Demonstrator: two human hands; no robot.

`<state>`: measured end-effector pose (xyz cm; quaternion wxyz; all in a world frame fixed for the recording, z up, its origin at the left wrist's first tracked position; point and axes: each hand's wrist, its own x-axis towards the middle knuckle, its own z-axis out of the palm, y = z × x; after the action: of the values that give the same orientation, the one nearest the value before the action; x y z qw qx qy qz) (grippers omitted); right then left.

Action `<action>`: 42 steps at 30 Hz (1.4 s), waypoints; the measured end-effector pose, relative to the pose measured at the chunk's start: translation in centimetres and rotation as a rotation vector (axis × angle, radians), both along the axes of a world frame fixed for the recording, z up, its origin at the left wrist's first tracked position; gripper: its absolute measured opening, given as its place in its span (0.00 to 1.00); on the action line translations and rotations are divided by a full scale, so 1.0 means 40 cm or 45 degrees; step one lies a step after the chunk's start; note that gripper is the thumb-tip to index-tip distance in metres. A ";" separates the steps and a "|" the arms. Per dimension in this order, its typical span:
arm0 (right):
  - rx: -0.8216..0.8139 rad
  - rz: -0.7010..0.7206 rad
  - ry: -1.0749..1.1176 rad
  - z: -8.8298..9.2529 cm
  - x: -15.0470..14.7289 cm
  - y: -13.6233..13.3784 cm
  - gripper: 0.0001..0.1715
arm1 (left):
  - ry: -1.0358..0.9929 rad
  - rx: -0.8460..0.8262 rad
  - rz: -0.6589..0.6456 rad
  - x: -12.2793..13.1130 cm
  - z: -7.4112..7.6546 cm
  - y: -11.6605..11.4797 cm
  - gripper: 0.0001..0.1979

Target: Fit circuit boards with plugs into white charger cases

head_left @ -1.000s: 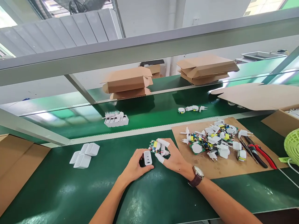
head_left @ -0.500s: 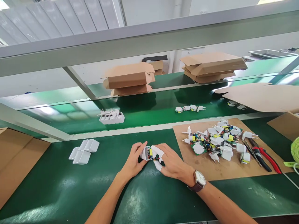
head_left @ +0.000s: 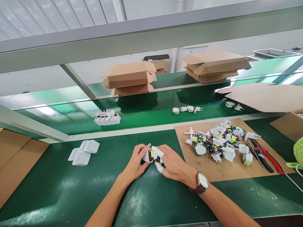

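One boxy white charger (head_left: 148, 155) in left hand (head_left: 136, 163) and right hand (head_left: 174, 164).

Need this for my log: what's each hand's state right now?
Left hand: closed on the white charger shell.
Right hand: closed on the circuit board, held at that shell.

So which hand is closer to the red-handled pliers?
Right. The right hand holds the circuit board across the parts pile from the pliers; the left hand, gripping the white casing, sits just beyond it, farther away.
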<state>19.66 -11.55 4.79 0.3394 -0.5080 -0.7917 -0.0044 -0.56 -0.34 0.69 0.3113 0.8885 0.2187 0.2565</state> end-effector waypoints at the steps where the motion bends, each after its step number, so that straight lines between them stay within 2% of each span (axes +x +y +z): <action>1: 0.009 -0.001 -0.004 0.001 0.000 0.000 0.26 | -0.001 -0.001 0.000 0.000 0.001 0.000 0.38; 4: 0.023 0.002 -0.008 0.003 0.001 0.002 0.24 | -0.003 0.000 -0.005 0.000 0.002 -0.001 0.38; 13: -0.040 0.008 0.010 -0.001 0.008 0.003 0.31 | 0.037 0.022 -0.015 0.000 0.004 0.000 0.35; 19: -0.067 0.000 -0.001 0.011 0.011 -0.001 0.32 | 0.021 -0.002 -0.028 -0.001 0.007 -0.001 0.36; 23: -0.065 0.001 -0.035 0.011 0.009 -0.001 0.29 | 0.027 -0.022 -0.019 -0.002 0.004 0.000 0.35; 31: 0.009 0.015 -0.084 -0.003 0.007 0.002 0.18 | 0.029 -0.026 -0.024 -0.005 0.006 0.004 0.32; 42: -0.039 0.075 -0.045 0.003 0.014 0.003 0.22 | 0.028 -0.013 -0.018 -0.004 0.011 0.001 0.30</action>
<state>20.22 -11.41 4.92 0.3175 -0.4894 -0.8122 0.0086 -0.74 -0.30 1.11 0.3153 0.8912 0.2171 0.2434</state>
